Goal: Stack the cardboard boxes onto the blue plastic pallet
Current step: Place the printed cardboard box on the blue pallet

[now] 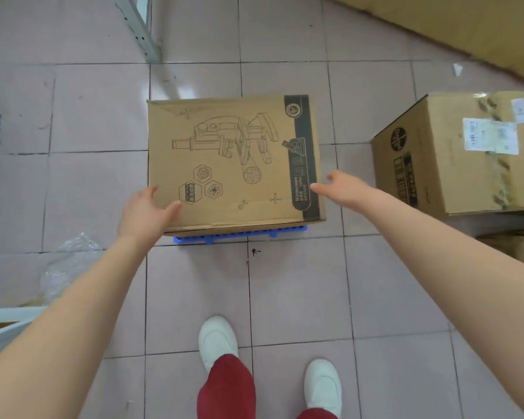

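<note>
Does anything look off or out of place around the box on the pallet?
The microscope box overhangs the blue pallet on the right. Crumpled clear plastic lies on the floor to the left.

A storeroom or small warehouse, seen from above. Pinkish floor tiles (297,297) carry printed cardboard shipping boxes: one with a microscope drawing (230,161) sits on a blue plastic pallet (239,235), another bears shipping labels (466,152). A pale metal rack upright (139,31) stands beyond, and crumpled plastic wrap (67,267) lies nearby.
</note>
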